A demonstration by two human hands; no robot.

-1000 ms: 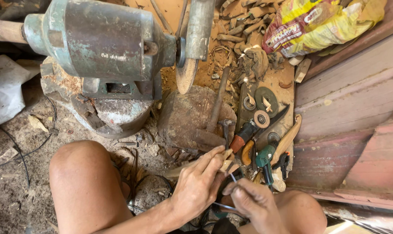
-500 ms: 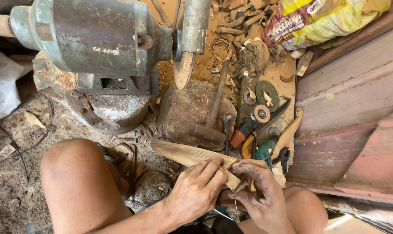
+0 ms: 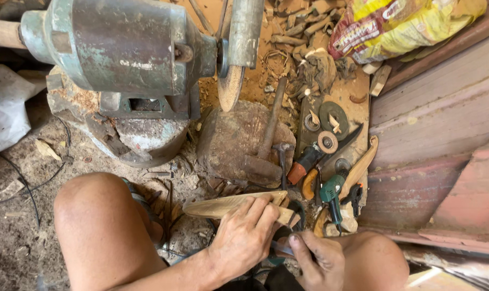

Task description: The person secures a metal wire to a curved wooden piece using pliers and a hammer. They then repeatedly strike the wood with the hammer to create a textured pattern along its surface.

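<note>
head view: the left hand (image 3: 244, 237) lies at about 6 o'clock, fingers (image 3: 263, 210) curled down over the right end of a long pale wooden piece (image 3: 223, 205), gripping it. the piece runs roughly level, its rounded tip pointing to 9 o'clock, above the bare left knee (image 3: 101, 226). the right hand (image 3: 320, 261), just at 4 o'clock of the left, pinches a thin dark tool (image 3: 279, 248) between thumb and fingers; its tip sits under the left hand, and what kind of tool it is cannot be told. at 12 o'clock of the piece stands a brown stone block (image 3: 233, 140) with a hammer (image 3: 266, 145) leaning on it. at 11 o'clock sits a green bench grinder (image 3: 126, 46) with its worn wheel (image 3: 231, 86). at 2 o'clock lie discs (image 3: 333, 118), a green-handled tool (image 3: 331, 194) and a curved wooden handle (image 3: 360, 170). a yellow bag (image 3: 406, 21) rests at 1 o'clock.
</note>
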